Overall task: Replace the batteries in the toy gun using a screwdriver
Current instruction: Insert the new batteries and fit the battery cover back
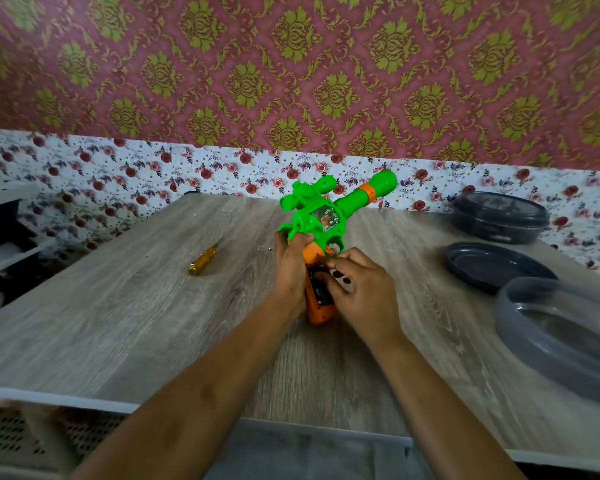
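Observation:
A green toy gun [321, 216] with an orange grip lies on the wooden table [118, 317], barrel pointing to the far right. My left hand [291, 268] grips the gun where the green body meets the orange grip. My right hand [359, 289] lies over the grip, its fingers curled at the open battery compartment [319, 287], where a dark battery shows. Whether those fingers hold anything is hidden. A screwdriver [202, 260] with a yellow handle lies on the table to the left, apart from both hands.
At the right stand a dark lidded round container [499, 216], a dark round lid [492, 268] and a translucent grey round container [561, 337]. A white shelf unit [4, 237] stands left of the table. A papered wall rises behind.

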The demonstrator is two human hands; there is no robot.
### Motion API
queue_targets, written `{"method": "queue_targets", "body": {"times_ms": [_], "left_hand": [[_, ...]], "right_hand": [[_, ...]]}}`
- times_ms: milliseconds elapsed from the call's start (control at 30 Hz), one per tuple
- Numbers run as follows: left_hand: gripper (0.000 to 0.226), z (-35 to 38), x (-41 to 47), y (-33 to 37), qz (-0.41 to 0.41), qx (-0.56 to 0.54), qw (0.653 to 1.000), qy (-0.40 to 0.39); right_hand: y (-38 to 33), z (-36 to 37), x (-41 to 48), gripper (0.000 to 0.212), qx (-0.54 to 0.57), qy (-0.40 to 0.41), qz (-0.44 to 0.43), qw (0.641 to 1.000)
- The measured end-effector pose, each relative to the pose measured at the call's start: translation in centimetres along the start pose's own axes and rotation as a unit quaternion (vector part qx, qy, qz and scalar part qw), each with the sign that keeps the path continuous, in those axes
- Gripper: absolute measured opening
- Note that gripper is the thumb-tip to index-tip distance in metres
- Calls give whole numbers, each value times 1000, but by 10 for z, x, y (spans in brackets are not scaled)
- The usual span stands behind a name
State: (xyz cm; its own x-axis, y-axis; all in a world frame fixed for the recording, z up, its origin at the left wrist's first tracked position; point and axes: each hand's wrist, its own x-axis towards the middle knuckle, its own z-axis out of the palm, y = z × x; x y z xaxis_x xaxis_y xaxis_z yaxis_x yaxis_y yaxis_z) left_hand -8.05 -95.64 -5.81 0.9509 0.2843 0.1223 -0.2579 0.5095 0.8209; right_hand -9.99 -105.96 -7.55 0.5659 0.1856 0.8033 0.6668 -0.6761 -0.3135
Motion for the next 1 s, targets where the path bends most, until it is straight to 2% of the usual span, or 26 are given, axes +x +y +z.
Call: {"method": "queue_targets", "body": {"times_ms": [233,367,567,667,733,800,833,900,967,1000], "left_hand": [[13,-5,3,0,6,3,999,52],[15,-8,7,-2,-4,-6,998,67],[15,-9,5,1,-10,-13,998,61],[16,-7,2,4,-20,-48,998,46],[20,-5,0,6,-36,-87,995,16],[28,-7,3,5,-50,-82,995,-3],[30,-9,4,4,-48,-66,997,-3],[42,-10,6,2,-46,-30,998,-12],[53,-8,3,0,-53,5,998,-38],[48,-7,2,-1,-42,28,998,-47]], "right_hand": [[-11,5,-12,33,-128,-21,-75,989],[-13,7,-12,36,-159,-62,-77,982],[-15,5,-13,36,-164,-87,-73,980],[-13,4,-12,37,-91,-71,-59,992],[-9,1,-11,32,19,-24,-8,999],[-5,-3,-7,25,132,31,88,987],[-1,-4,-5,26,189,40,151,969],[5,-6,1,37,307,6,280,909],[12,-4,5,48,357,-49,361,860],[13,-3,6,47,373,-74,378,844]]}}
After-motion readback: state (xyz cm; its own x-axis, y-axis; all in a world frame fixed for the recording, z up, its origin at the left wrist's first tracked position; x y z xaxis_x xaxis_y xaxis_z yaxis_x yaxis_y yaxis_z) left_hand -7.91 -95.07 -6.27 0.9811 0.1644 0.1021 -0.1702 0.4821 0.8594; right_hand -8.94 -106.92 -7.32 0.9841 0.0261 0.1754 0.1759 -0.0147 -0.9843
